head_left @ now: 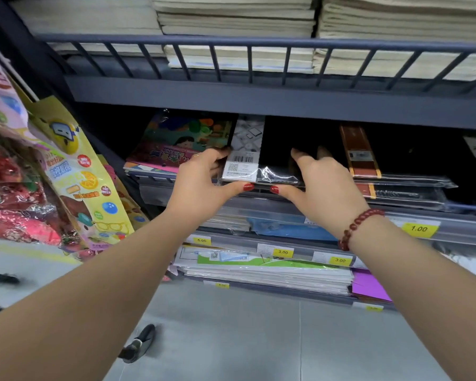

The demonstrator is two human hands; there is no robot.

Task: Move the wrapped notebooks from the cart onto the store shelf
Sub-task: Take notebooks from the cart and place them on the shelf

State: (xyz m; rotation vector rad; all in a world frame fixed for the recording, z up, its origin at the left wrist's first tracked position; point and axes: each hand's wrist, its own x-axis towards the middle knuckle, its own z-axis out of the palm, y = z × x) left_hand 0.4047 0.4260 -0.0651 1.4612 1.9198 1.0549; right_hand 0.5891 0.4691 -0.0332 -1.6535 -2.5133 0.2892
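Shelf lip [272, 209]: L hand [201, 182], R hand [324, 185] grip notebook [246, 152].

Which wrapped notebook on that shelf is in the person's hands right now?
The black notebook with the white barcode band, held by the left hand and right hand; the orange-banded notebooks lie untouched to its right.

Dark grey metal shelving [231, 101] fills the view ahead, its upper tier fenced by a barred rail [259, 41] with cream paper stacks [237, 20] behind. Yellow price tags [419, 229] sit in clear strips along the lower tiers. Bright foil and yellow packets [66, 166] hang at the left. Underfoot is pale grey tile [259, 339], a black shoe [140, 343] on it. The recess under the upper tier lies in shadow.
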